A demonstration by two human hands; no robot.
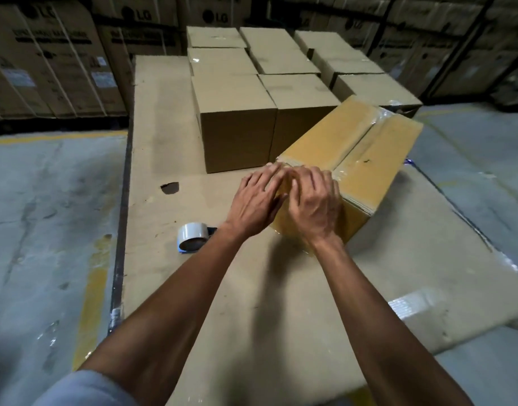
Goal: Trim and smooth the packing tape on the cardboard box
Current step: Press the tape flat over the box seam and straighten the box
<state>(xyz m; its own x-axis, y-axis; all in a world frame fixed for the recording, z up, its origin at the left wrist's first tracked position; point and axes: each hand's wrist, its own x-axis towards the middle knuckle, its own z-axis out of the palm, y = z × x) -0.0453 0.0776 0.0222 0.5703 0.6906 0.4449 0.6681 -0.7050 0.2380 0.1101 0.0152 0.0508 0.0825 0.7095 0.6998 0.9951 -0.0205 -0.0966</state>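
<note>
A yellowish cardboard box [366, 159] lies at an angle on a flat cardboard sheet [281, 288]. Clear packing tape [366, 136] runs along its top seam and down the near end. Both hands rest on that near end. My left hand [256, 200] lies flat with fingers spread against the near face and top edge. My right hand [313, 197] presses beside it with fingers curled over the taped edge. The hands hide the tape end. A roll of tape on a blue dispenser [193, 237] lies on the sheet to the left of my left wrist.
Several closed brown boxes [237, 124] stand in rows behind the taped box. Large printed cartons [47, 63] line the back wall. Grey concrete floor [47, 215] with yellow lines lies on both sides of the sheet. A dark hole [170, 188] marks the sheet.
</note>
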